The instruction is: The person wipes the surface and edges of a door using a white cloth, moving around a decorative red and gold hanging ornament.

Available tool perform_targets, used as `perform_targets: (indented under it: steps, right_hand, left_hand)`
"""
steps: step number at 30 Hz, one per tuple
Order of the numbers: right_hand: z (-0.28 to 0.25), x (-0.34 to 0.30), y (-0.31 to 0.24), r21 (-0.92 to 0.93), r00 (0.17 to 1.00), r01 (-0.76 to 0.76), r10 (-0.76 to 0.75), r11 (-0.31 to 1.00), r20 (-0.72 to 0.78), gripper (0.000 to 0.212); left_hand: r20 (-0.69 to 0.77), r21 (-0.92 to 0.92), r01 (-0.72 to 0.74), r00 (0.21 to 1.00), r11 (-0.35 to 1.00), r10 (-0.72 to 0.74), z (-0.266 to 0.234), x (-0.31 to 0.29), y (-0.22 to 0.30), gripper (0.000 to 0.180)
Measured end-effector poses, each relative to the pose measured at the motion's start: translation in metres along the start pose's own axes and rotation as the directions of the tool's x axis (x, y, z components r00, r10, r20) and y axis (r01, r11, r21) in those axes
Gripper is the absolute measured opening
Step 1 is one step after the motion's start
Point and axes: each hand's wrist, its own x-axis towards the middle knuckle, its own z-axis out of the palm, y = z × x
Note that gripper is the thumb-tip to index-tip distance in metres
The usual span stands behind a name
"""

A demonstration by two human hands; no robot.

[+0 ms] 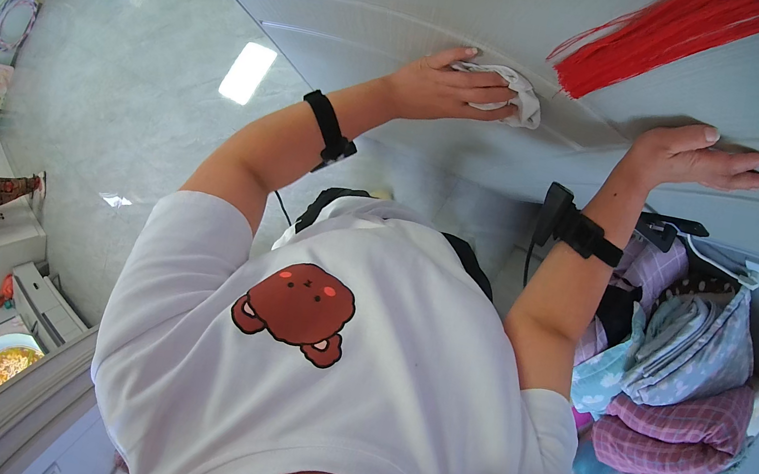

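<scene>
My left hand (pixel 441 88) is closed on a crumpled pale grey cloth (pixel 516 94) and presses it against a white grooved panel (pixel 385 35). My right hand (pixel 693 158) lies flat on the same panel further right, fingers spread, holding nothing. Each wrist wears a black strap with a small device, the left (pixel 329 130) and the right (pixel 572 228). A bundle of red fringe (pixel 664 31) hangs over the panel just above and between my hands. My white T-shirt with a brown bear print (pixel 296 309) fills the lower middle.
A stack of folded blankets and clothes (pixel 685 377) in pink, blue and grey sits at the right, with a white hanger (pixel 722 261) above it. Glossy grey tiles (pixel 131 92) spread at the left. A white cabinet (pixel 4 237) and a bowl of food (pixel 5 361) are at lower left.
</scene>
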Motion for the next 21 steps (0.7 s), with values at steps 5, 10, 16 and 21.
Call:
perform_targets:
  steps: [5,10,16,21]
  right_hand:
    - [-0.002,0.002,0.002,0.039,1.000,0.009,-0.009,0.999,0.013,0.068]
    - [-0.002,-0.002,0.009,0.024,0.999,0.019,-0.020,1.000,0.039,0.067]
    - [-0.004,-0.003,0.016,0.039,0.999,0.034,-0.035,0.999,0.013,0.064]
    - [-0.023,-0.005,0.019,0.140,0.993,0.095,-0.103,0.986,0.050,0.058]
  left_hand:
    - [0.138,0.004,-0.184,0.974,0.983,0.182,0.001,-0.062,-0.037,0.052]
    - [0.498,0.039,-0.236,0.847,0.971,0.186,-0.053,-0.158,-0.106,0.062]
    - [0.577,0.038,-0.109,0.814,0.993,0.067,-0.066,-0.186,-0.119,0.058]
    - [0.259,-0.083,-0.226,0.936,0.971,0.240,-0.007,-0.086,-0.042,0.052]
